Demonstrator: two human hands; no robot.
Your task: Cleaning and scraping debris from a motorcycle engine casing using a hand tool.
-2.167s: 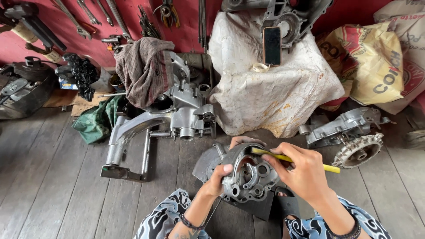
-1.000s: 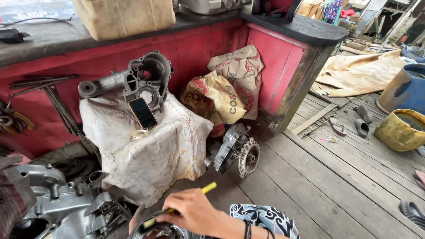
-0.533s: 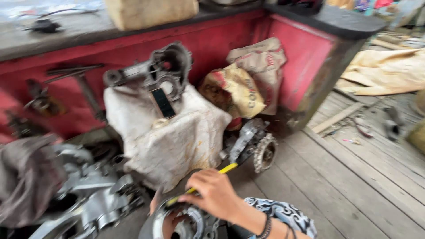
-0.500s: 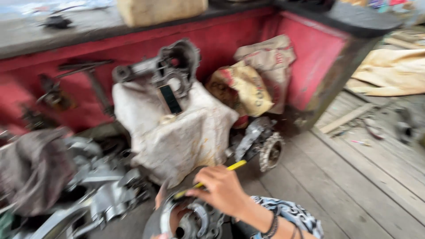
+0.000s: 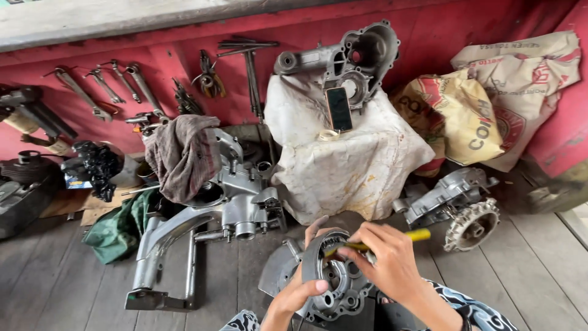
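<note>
Nearest item: grey cast-metal engine casing (image 5: 334,285), round-mouthed, resting on its edge at the bottom of the view, between the person's two hands.

Left hand (image 5: 300,293): fingers (image 5: 318,286) curled over the casing's near rim, thumb on the outer face, gripping it steady.

Right hand (image 5: 386,260): fingers clenched around a yellow-handled tool (image 5: 392,239), most likely a screwdriver. The handle end juts out to the right of the knuckles; the working end points left, into the casing's mouth. The tip itself is hidden.

Step in hand, by judgement: working the tool at a fitting or seat inside the casing while the other hand braces it. The next move would call for a firm hold on the rim and a steady tool angle, so the tip does not slip across the soft metal.

Just beyond the left fingers: a silver engine block with swing arm (image 5: 214,227), lying on the plank floor (image 5: 55,288), a brownish rag (image 5: 180,156) draped over it.

Beyond the right fingers: a small casing with toothed sprocket (image 5: 462,211).

Farther: a white sack (image 5: 349,159) bearing another crankcase (image 5: 352,61) and a dark phone (image 5: 338,108).

Farthest: spanners (image 5: 104,86) leaning on the red wall (image 5: 184,67).
</note>
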